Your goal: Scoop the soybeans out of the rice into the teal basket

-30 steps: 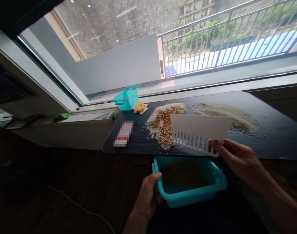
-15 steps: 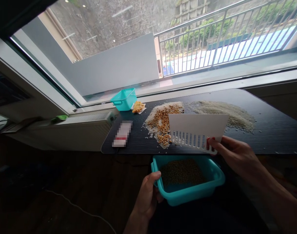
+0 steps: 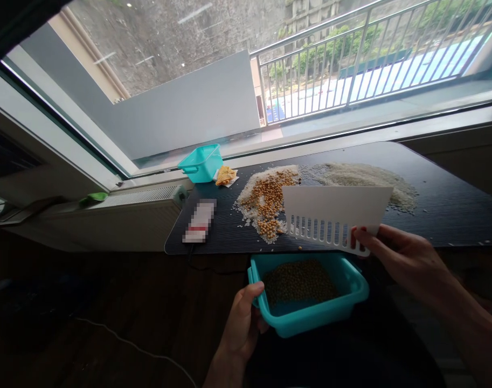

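Note:
My left hand (image 3: 242, 318) grips the left end of a turquoise plastic basin (image 3: 310, 322), thumb on its rim. Inside lies a layer of small round beans (image 3: 302, 280), dim in the shade. The basin is held below the table's front edge. Between the thumb and fingers of my right hand (image 3: 403, 261) is a white slotted scraper (image 3: 337, 203), its slots facing down. It hovers around the table's front edge, covering part of what lies behind. To its left spreads a heap of yellow soybeans (image 3: 272, 195) mixed with white rice. Mostly rice (image 3: 359, 175) makes up the heap behind it.
The dark table (image 3: 443, 188) stands against a window. At its far left are a second turquoise basin (image 3: 201, 164), a crumpled yellowish item (image 3: 226, 175) on white paper, and a blurred-out phone-like object (image 3: 200, 221) with a cable. A radiator (image 3: 140, 198) runs along the left.
The scraper and my right hand have shifted slightly right. A single bean now shows near the table's front edge. The whole view has moved a little; my left hand keeps hold of the basin.

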Tool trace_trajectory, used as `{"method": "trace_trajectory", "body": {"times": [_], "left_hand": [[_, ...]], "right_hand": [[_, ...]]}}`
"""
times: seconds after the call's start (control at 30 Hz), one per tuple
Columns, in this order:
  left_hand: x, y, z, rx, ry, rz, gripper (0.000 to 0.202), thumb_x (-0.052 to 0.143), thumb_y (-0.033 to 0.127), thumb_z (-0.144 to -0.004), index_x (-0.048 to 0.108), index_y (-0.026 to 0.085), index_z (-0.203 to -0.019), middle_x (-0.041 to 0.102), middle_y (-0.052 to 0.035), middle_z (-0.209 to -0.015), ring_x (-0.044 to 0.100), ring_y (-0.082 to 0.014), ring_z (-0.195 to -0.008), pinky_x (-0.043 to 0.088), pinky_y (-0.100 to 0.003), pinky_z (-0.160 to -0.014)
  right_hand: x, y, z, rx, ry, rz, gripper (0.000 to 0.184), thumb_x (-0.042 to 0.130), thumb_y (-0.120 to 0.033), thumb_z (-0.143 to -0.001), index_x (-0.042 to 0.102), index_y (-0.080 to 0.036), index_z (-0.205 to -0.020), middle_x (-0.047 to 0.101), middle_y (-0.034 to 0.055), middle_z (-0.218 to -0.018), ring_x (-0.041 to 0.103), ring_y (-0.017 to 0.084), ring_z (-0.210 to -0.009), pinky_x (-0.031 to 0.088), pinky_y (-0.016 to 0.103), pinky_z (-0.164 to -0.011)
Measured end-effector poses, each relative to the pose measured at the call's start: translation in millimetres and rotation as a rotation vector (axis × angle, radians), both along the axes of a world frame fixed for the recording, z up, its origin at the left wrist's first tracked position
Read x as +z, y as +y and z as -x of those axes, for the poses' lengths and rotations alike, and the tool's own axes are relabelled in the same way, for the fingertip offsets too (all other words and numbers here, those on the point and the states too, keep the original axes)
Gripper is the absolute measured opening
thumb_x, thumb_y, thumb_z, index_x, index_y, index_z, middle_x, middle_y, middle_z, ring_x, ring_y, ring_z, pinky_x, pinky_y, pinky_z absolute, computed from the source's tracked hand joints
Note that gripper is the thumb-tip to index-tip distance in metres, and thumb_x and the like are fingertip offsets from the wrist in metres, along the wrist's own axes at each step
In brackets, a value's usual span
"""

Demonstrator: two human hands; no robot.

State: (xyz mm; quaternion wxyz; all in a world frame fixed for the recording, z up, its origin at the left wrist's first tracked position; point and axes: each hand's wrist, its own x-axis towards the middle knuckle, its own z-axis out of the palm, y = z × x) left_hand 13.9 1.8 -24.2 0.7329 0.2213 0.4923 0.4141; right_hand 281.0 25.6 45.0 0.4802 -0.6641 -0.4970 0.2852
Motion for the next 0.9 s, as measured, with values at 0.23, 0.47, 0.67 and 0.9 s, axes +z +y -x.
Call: {"method": "trace_trajectory", "body": {"times": [0.23, 0.47, 0.67, 0.9], "left_hand": [[3.8, -1, 0, -0.006, -0.003, -0.008, 0.037, 0.066, 0.045, -0.067, 0.043, 0.019, -0.054, 0.034, 0.0077, -0.04, 0.03, -0.0052, -0.033, 0.02, -0.02, -0.034], [3.2, 0, 0, -0.014, -0.002, 0.0, 0.04, 0.069, 0.046, -0.063, 0.043, 0.018, -0.052, 0.034, 0.0079, -0.039, 0.03, -0.005, -0.032, 0.019, -0.02, -0.034], [4.5, -1, 0, 0.002, 0.022, -0.015, 0.044, 0.071, 0.05, -0.059, 0.042, 0.018, -0.05, 0.031, 0.0085, -0.038, 0.027, -0.0038, -0.032, 0.016, -0.019, -0.033], [0.5, 1, 2, 0.031, 0.025, 0.004, 0.04, 0.071, 0.046, -0.059, 0.044, 0.018, -0.054, 0.033, 0.0086, -0.04, 0.028, -0.0042, -0.032, 0.018, -0.019, -0.033]], "right_hand": [[-0.8, -18, -11, -0.005, 0.017, 0.068, 0.044, 0.067, -0.064, -0.054, 0.074, -0.027, -0.077, 0.074, 0.0028, -0.073, 0.066, 0.024, -0.067, 0.054, 0.033, -0.061], [3.2, -26, 9, 0.025, 0.109, 0.0, 0.044, 0.066, -0.067, -0.053, 0.073, -0.026, -0.067, 0.073, 0.003, -0.068, 0.065, 0.023, -0.061, 0.054, 0.032, -0.056], [-6.2, -7, 61, 0.23, 0.059, -0.016, 0.035, 0.06, -0.052, -0.071, 0.071, -0.019, -0.07, 0.069, 0.0019, -0.066, 0.062, 0.018, -0.063, 0.049, 0.024, -0.055], [-19.7, -6, 57, 0.196, 0.065, -0.017, 0.032, 0.061, -0.049, -0.07, 0.073, -0.019, -0.074, 0.073, 0.0023, -0.072, 0.066, 0.022, -0.07, 0.052, 0.028, -0.062]]}}
